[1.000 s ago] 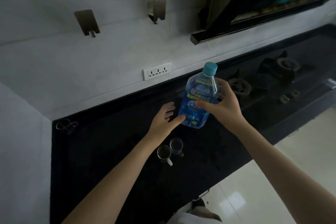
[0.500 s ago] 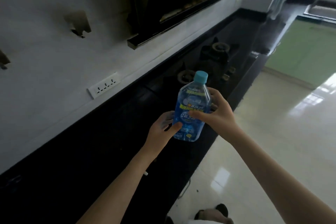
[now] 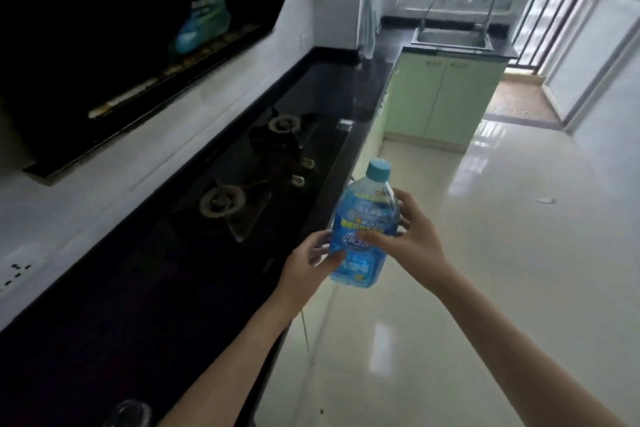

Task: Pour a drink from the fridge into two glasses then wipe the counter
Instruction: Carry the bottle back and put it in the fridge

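Observation:
A clear plastic bottle (image 3: 363,232) of blue drink with a light-blue cap is held upright in the air, over the front edge of the black counter (image 3: 145,288). My right hand (image 3: 412,239) grips its middle from the right, fingers wrapped round the label. My left hand (image 3: 308,263) holds the lower part from the left, thumb across the front. The cap is on. A glass (image 3: 133,412) shows partly at the bottom edge of the counter; a second glass is out of view.
A two-burner gas hob (image 3: 256,166) is set into the counter, with a black range hood (image 3: 131,45) above. A wall socket (image 3: 17,267) is at the left. Far ahead stand a sink (image 3: 450,36) and green cabinets (image 3: 443,100). Glossy tiled floor (image 3: 485,218) lies to the right.
The view has swung right, from the counter's left end with the two glasses to the hob and the far sink. The bottle stays in both hands, now at the counter's front edge.

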`<state>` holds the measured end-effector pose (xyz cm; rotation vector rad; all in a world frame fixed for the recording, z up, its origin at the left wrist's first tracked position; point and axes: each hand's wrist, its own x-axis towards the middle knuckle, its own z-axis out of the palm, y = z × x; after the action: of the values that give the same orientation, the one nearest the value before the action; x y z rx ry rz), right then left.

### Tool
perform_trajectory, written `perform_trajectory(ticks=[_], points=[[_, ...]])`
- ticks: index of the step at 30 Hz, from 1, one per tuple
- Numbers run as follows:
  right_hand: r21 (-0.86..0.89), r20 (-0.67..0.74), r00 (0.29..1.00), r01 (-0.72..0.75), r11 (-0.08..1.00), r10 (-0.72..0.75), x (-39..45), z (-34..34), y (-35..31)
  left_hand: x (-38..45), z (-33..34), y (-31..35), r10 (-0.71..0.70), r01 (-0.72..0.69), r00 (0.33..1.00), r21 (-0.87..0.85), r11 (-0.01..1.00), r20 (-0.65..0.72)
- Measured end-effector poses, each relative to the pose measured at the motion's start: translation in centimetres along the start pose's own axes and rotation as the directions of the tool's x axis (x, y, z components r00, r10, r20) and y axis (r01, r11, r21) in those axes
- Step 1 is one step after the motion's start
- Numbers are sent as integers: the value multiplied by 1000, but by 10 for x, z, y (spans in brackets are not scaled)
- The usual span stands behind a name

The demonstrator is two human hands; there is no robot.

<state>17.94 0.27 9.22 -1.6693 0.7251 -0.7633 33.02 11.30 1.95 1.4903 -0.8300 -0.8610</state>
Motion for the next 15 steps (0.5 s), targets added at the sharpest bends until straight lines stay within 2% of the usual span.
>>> perform_trajectory(ticks=[6,15], points=[[-29,-152,988,-21,999,17,26,-118,18,73,106,18,17,-27,986,58,998,164],[-103,-382,924,-71,992,26,68,-253,51,169,245,38,41,-55,914,23,998,404]])
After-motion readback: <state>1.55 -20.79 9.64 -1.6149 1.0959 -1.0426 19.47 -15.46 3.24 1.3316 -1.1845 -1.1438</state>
